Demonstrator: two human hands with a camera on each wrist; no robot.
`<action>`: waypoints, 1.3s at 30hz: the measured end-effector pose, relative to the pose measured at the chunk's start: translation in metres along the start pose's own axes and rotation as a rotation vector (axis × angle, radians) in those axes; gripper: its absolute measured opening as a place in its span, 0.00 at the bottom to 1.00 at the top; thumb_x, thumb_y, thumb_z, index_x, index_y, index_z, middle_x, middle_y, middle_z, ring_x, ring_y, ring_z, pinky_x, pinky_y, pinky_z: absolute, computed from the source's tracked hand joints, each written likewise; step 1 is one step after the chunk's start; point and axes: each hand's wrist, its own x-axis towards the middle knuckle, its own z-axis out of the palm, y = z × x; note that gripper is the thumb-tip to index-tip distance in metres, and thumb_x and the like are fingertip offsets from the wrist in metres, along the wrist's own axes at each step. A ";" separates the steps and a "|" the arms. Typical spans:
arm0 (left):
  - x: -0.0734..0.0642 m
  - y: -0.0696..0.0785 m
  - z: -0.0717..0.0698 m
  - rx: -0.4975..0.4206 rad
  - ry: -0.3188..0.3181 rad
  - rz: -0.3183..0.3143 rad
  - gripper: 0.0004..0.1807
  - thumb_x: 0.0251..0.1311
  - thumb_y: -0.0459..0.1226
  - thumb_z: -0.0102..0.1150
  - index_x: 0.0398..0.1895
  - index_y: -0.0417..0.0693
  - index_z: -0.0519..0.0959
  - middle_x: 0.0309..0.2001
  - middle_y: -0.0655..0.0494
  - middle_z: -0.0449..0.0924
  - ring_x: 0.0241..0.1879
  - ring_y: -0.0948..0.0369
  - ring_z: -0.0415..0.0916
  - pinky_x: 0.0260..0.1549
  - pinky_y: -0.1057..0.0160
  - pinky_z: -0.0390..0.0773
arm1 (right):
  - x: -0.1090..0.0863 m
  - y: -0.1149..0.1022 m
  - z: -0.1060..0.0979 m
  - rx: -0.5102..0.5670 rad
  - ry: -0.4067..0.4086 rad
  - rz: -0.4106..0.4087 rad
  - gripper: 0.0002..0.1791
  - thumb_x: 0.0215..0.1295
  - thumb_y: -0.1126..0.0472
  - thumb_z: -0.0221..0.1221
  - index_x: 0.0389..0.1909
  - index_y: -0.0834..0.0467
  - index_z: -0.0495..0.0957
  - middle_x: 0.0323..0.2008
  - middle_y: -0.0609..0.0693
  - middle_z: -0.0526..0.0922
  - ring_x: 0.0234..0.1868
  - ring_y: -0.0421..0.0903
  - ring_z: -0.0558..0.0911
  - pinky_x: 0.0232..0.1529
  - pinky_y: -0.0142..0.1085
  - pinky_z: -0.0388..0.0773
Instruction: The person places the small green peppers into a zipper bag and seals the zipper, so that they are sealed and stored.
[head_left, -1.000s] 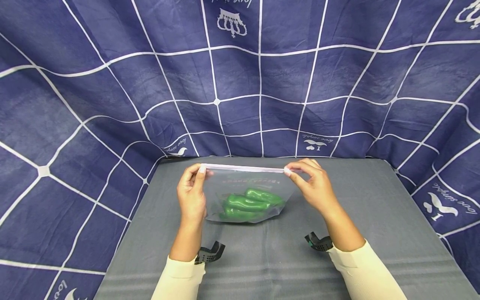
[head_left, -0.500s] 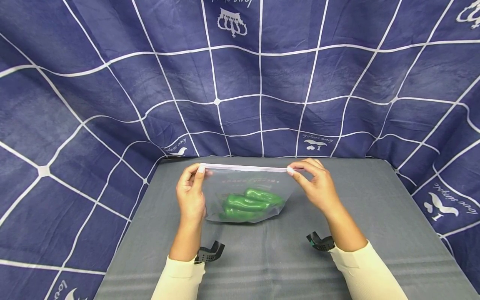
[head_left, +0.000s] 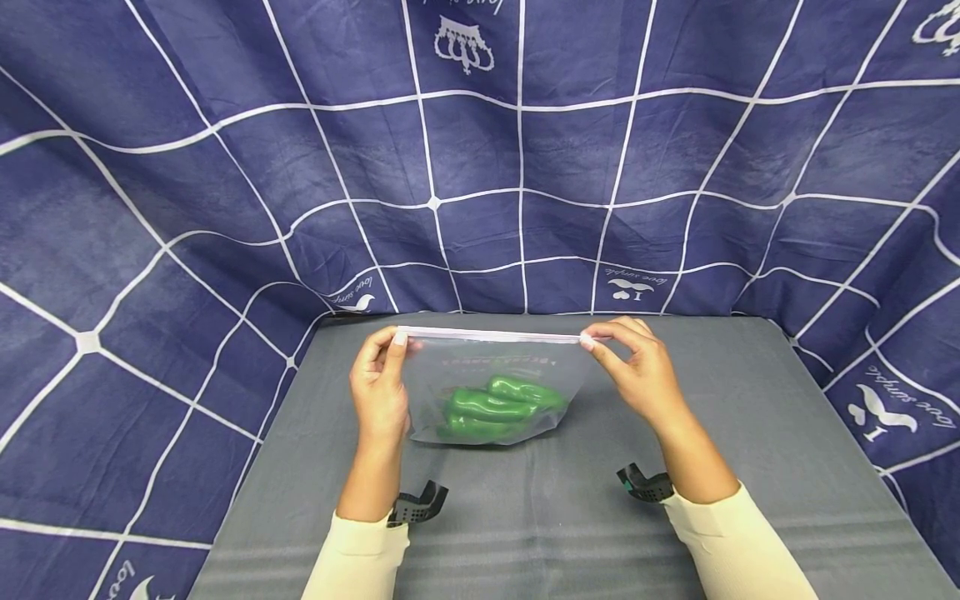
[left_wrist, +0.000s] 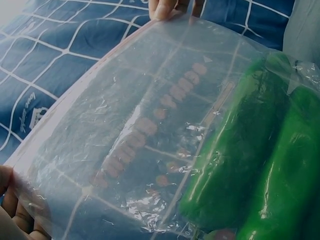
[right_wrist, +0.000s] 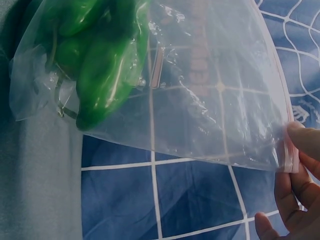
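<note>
A clear zip-top bag (head_left: 450,367) with faint reddish print stands upright, its pale pink zip edge stretched level between my hands. Green peppers (head_left: 491,406) lie in the bottom of the bag, also plain in the left wrist view as long glossy peppers (left_wrist: 225,150). My left hand (head_left: 381,383) pinches the left end of the zip edge between thumb and fingers. At the other end, my right hand (head_left: 637,367) pinches the zip edge near its corner; the right wrist view shows thumb and forefinger on that bag corner (right_wrist: 287,150).
A grey cloth covers the table (head_left: 525,525). Blue curtain (head_left: 480,150) with white grid lines hangs behind and along both sides. Black wrist mounts (head_left: 422,505) sit at the inner side of each forearm.
My right hand has slid a little to the right along the zip edge. The left hand has shifted very slightly left, and the peppers have stayed nearly in place.
</note>
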 end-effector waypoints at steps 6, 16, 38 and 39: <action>0.002 0.000 -0.001 0.005 0.011 0.002 0.05 0.68 0.29 0.59 0.38 0.44 0.83 0.28 0.58 0.85 0.31 0.65 0.84 0.44 0.67 0.84 | -0.001 0.003 -0.002 -0.012 0.004 0.005 0.09 0.58 0.68 0.70 0.40 0.58 0.87 0.37 0.50 0.88 0.45 0.37 0.77 0.49 0.26 0.70; 0.004 0.001 -0.003 -0.005 0.013 0.014 0.04 0.67 0.28 0.59 0.39 0.42 0.83 0.28 0.58 0.85 0.31 0.65 0.84 0.44 0.68 0.84 | -0.002 0.005 -0.006 -0.007 0.009 -0.011 0.09 0.58 0.70 0.69 0.40 0.58 0.87 0.36 0.50 0.87 0.44 0.36 0.77 0.48 0.25 0.70; 0.018 0.002 0.000 0.032 -0.018 -0.033 0.03 0.67 0.30 0.60 0.39 0.41 0.83 0.31 0.58 0.85 0.33 0.64 0.86 0.48 0.64 0.86 | 0.014 -0.003 -0.004 0.162 0.030 0.151 0.06 0.64 0.72 0.64 0.41 0.66 0.84 0.31 0.54 0.78 0.21 0.33 0.78 0.22 0.22 0.76; 0.020 0.002 0.001 0.036 -0.022 -0.039 0.03 0.67 0.30 0.60 0.39 0.41 0.83 0.31 0.58 0.85 0.33 0.64 0.85 0.48 0.64 0.86 | 0.015 -0.003 -0.004 0.189 0.028 0.162 0.07 0.64 0.72 0.64 0.42 0.66 0.84 0.32 0.53 0.79 0.22 0.33 0.80 0.24 0.23 0.79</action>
